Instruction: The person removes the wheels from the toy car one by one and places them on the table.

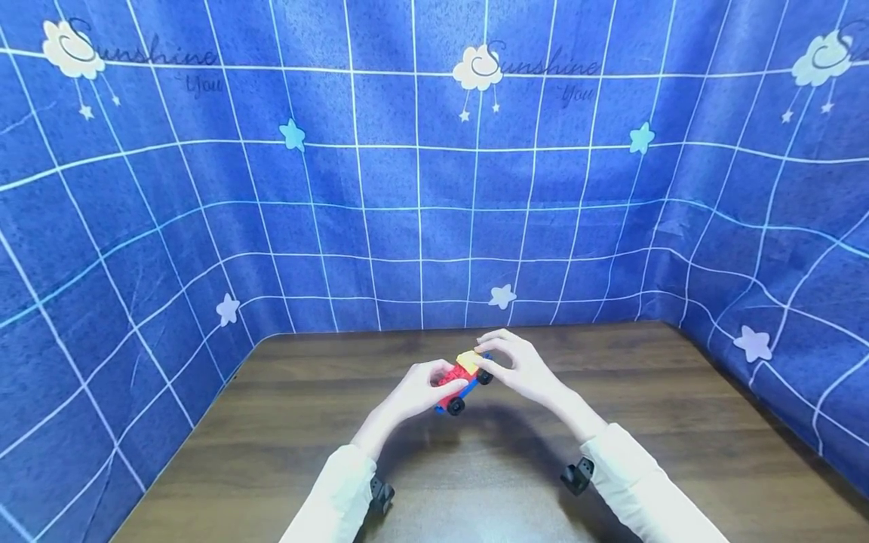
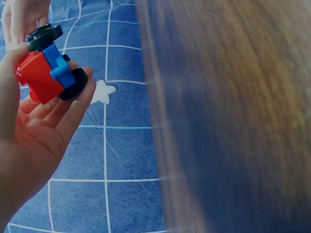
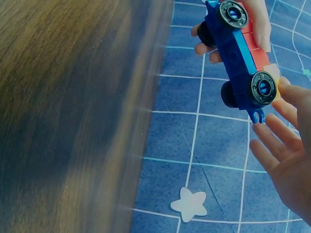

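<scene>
Toy car (image 1: 460,374), head view: held above the table (image 1: 285,452), clamped by the left hand (image 1: 416,394) and pinched at the yellow block (image 1: 467,360) by the right hand (image 1: 521,367), apparently for steadiness; slanted lengthwise from near left to far right. Left wrist view: gripped around the red body (image 2: 40,77). Right wrist view: with blue clip (image 3: 261,116) towards the right hand.

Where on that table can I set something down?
The table is bare left of the left sleeve, right of the right sleeve, and in both back corners by the blue curtain. Crowded: above its middle, where the left hand and right hand meet at the toy car.
</scene>
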`<state>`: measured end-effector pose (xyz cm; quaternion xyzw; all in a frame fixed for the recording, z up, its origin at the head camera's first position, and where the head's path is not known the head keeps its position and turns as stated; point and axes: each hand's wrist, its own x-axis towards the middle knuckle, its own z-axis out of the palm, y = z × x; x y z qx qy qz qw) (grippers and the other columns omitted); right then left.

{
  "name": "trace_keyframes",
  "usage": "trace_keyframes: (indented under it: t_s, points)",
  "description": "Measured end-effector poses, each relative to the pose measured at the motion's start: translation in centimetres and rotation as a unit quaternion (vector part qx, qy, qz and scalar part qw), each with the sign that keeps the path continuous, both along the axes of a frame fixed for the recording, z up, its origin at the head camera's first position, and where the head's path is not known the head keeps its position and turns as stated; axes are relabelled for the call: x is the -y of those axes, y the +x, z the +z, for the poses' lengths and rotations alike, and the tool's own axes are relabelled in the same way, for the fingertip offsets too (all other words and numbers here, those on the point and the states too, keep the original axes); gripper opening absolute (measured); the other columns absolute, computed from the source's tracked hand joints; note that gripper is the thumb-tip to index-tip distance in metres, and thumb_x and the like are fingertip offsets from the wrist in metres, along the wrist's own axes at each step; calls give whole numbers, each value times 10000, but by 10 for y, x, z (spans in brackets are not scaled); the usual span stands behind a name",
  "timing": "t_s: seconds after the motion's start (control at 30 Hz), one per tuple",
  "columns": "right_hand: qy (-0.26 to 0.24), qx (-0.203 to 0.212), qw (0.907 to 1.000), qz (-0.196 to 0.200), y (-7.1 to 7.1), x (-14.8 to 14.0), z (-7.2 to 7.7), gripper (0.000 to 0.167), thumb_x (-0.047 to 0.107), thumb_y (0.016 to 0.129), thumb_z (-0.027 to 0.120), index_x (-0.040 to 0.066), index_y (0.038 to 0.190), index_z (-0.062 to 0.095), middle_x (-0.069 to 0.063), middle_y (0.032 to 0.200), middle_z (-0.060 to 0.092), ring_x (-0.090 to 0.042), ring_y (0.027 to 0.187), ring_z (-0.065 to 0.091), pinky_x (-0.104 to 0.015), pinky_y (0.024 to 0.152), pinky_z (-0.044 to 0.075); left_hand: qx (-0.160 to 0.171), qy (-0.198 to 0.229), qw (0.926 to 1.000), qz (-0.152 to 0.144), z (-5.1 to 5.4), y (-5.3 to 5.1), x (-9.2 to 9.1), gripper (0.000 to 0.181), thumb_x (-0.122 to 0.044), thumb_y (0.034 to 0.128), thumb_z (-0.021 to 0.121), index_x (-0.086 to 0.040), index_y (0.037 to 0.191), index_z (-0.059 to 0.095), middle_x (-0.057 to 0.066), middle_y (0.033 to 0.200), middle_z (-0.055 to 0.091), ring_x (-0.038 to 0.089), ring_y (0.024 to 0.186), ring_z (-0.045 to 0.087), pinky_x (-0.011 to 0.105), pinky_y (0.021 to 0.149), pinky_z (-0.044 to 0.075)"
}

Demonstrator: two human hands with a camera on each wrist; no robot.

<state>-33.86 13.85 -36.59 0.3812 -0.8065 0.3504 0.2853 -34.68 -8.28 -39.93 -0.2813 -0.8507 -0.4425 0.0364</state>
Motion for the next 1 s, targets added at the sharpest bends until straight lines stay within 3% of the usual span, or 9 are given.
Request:
trace_keyframes:
  t_s: [0.1,0.3,0.63,0.9,1.0]
  points:
    - [-106,-212,9997,-31,0,-1,-1,170,99,797,730,47,955,695,-98,1080,632,-258,1044,596,-413,915,451,0,6,9999,104,-1,1,0,307,-387,854,667,-114,991,646,1,889,694,97,800,640,255,740,513]
    - [-186,-386,9991,-30,-1,-2,0,177,66,775,743,52,943,690,-92,1058,625,-260,1015,597,-393,892,459,-329,77,9989,331,0,-2,0,299,-375,868,652,-109,1003,616,21,879,686,101,776,626,249,692,507]
    - [-575,-319,9977,-173,2,-1,-2,161,84,764,760,57,909,696,-59,907,665,-190,868,634,-318,802,498,-184,316,9974,618,9,6,-8,314,-322,885,643,-77,1045,529,76,929,654,126,780,619,263,681,517]
    - [-1049,670,9914,-396,4,4,-4,252,131,763,773,44,977,672,-87,872,701,-228,794,664,-412,747,532,-244,575,9960,637,8,5,-13,327,-321,878,652,-82,1034,491,82,954,646,133,791,640,257,681,524]
    - [-1120,809,9896,-390,8,7,0,260,91,760,769,-12,965,648,-144,853,694,-280,777,661,-447,760,527,-278,619,9957,636,8,4,-15,331,-316,874,659,-83,1035,488,79,956,644,128,786,635,255,682,522]
